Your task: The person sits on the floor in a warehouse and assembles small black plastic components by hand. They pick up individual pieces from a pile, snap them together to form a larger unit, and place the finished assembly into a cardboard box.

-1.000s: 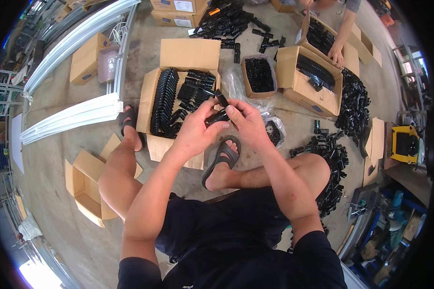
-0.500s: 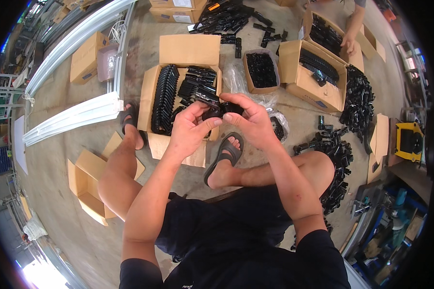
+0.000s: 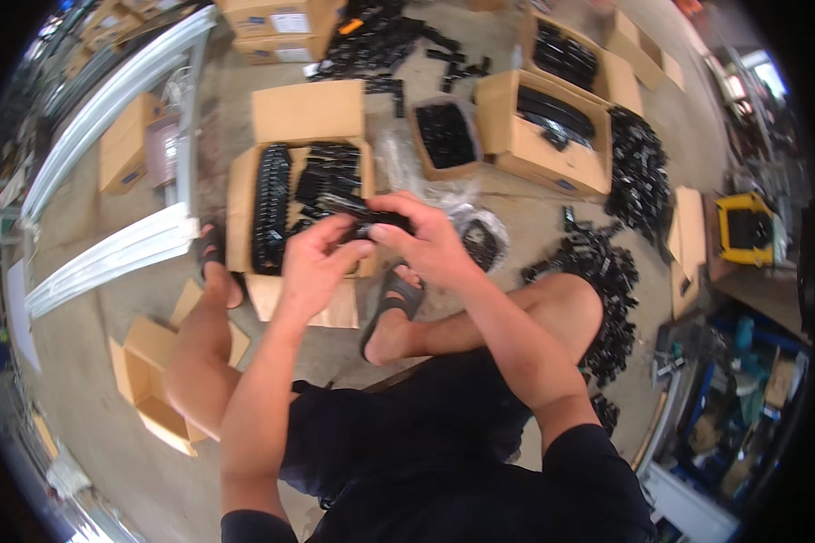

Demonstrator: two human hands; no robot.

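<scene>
In front of me, my left hand (image 3: pixel 320 264) and my right hand (image 3: pixel 423 241) are both closed on a glossy black plastic part (image 3: pixel 369 216). Fingers cover much of the part, and blur hides its exact kind. Just below and beyond the hands stands an open cardboard box (image 3: pixel 307 109), its flaps folded out. Inside it, a long row of black plastic parts (image 3: pixel 271 208) fills the left side, while stacked black parts (image 3: pixel 328 172) lie on the right.
A smaller box of black pieces (image 3: pixel 445 134) and an open carton (image 3: pixel 547 169) stand beyond. Heaps of black parts (image 3: pixel 598 294) lie beside my right leg. White metal strips (image 3: pixel 109 258) lie at left; an empty carton (image 3: pixel 154 398) is near my left leg.
The view has shifted, so the boxes sit further left and lower. Another person's hand has gone from the far right carton. Both my hands still grip the black part.
</scene>
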